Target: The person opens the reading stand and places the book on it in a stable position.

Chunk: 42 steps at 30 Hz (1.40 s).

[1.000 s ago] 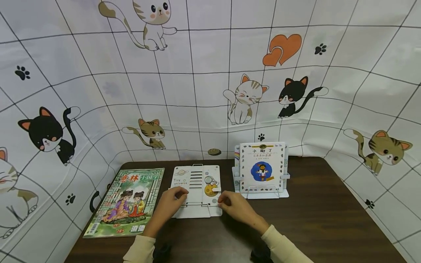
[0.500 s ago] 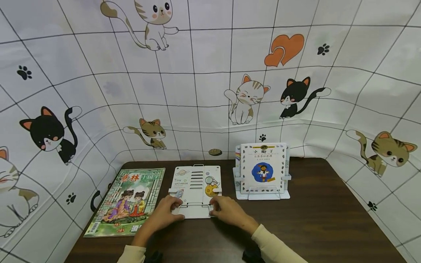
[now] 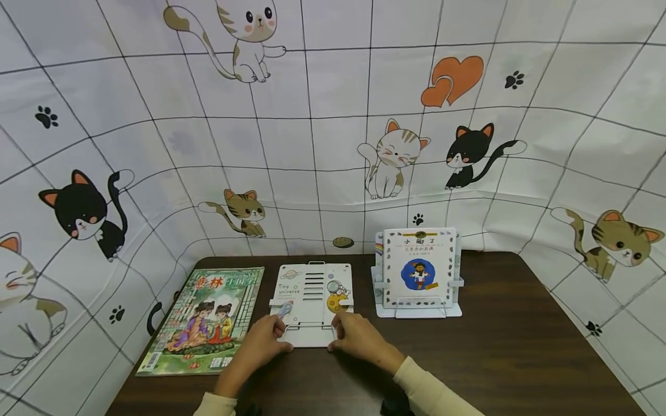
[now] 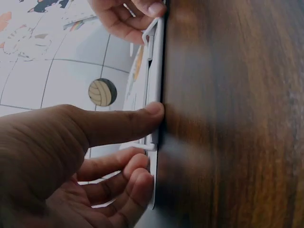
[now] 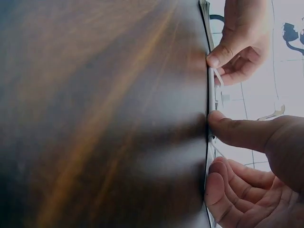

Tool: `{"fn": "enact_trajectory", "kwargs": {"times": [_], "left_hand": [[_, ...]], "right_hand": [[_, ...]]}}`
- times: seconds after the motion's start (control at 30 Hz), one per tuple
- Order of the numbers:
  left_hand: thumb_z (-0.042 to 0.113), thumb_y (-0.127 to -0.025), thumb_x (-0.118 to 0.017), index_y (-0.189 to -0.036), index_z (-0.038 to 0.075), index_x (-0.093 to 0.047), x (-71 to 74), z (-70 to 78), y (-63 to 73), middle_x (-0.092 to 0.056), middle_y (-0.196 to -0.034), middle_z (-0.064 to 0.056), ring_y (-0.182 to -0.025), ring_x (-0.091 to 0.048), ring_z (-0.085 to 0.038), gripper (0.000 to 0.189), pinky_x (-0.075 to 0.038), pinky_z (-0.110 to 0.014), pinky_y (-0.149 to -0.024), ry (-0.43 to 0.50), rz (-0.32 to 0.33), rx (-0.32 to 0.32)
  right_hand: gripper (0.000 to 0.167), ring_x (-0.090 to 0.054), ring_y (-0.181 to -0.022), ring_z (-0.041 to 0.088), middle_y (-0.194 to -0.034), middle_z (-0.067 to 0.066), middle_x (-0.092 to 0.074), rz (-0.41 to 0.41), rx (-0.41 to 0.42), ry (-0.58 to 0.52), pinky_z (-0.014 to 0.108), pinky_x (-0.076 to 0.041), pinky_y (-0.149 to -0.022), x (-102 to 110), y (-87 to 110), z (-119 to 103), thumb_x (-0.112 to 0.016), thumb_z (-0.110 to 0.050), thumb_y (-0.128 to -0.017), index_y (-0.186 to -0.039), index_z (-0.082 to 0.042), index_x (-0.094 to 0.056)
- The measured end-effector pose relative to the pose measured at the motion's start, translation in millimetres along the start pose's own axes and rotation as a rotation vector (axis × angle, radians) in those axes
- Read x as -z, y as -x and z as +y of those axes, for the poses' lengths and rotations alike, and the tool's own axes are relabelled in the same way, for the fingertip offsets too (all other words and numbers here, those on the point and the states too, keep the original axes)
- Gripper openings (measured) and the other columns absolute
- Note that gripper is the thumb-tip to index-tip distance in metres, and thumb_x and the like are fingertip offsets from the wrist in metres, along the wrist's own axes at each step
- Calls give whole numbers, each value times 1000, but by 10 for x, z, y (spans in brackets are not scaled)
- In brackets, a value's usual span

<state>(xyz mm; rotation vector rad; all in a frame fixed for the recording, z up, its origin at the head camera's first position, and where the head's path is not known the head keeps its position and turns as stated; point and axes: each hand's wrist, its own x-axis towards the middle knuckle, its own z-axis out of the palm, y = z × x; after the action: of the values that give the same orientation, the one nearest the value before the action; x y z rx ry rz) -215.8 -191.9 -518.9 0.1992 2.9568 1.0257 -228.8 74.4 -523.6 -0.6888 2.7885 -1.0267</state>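
Observation:
A white book stand (image 3: pixel 314 309) printed "Tiny universe" lies folded flat on the dark wooden table, its wire page clips along the near side. My left hand (image 3: pixel 258 346) grips its near left corner. In the left wrist view, that hand's thumb (image 4: pixel 154 110) presses the front edge while the other fingers curl beside the wire clip. At the near right corner my right hand (image 3: pixel 361 341) holds the stand the same way. Its thumb (image 5: pixel 218 118) lies on the front edge in the right wrist view, with curled fingertips (image 5: pixel 216 185) beside it.
A green magazine (image 3: pixel 208 323) lies left of the stand. To the right, another white stand (image 3: pixel 380 312) props up a white picture book (image 3: pixel 418 268). Behind the table (image 3: pixel 499 346) hangs a cat-print cloth (image 3: pixel 333 138). Something black and curved (image 3: pixel 154 318) shows at the table's left edge.
Both hands have come down from the stand's sides to its near corners, the right one shifting inward. Thumbs now sit at the front edge. The stand has stayed flat in place.

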Motion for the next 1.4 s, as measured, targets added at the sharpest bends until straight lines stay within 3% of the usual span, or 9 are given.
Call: {"fn": "enact_trajectory", "kwargs": {"times": [0.23,0.5,1.23,1.4], "left_hand": [[15,-69,-99,-87,6,-71,-44,-48,-28,-66,-80,0,-72,-58,-11,35,-50,-31,-68,36,10,37],[14,-67,-101,-81,12,-60,-62,-78,-25,-59,-72,3,-65,-52,-11,43,-43,-29,-62,13,17,41],[9,-63,-101,-72,15,-54,-136,-77,-1,-50,-64,5,-59,-45,-10,48,-35,-26,-56,52,86,-13],[9,-66,-100,-76,14,-57,-122,-127,-9,-53,-66,5,-60,-47,-10,45,-37,-25,-56,89,42,-10]], "right_hand": [[36,-54,-64,2,-75,-9,-64,18,-27,-2,24,-46,-61,-3,13,20,-96,-25,-78,-89,-13,-64],[34,-51,-61,1,-69,-13,-62,27,-34,19,25,-42,-58,-32,18,-3,-95,-27,-78,-77,-19,-62],[32,-51,-60,-2,-66,-15,-62,51,-6,-50,22,-41,-59,-78,5,66,-95,-19,-77,-75,-21,-63],[29,-52,-62,-2,-69,-14,-63,9,18,-64,22,-42,-60,-36,-3,76,-93,-19,-81,-78,-20,-64]]}}
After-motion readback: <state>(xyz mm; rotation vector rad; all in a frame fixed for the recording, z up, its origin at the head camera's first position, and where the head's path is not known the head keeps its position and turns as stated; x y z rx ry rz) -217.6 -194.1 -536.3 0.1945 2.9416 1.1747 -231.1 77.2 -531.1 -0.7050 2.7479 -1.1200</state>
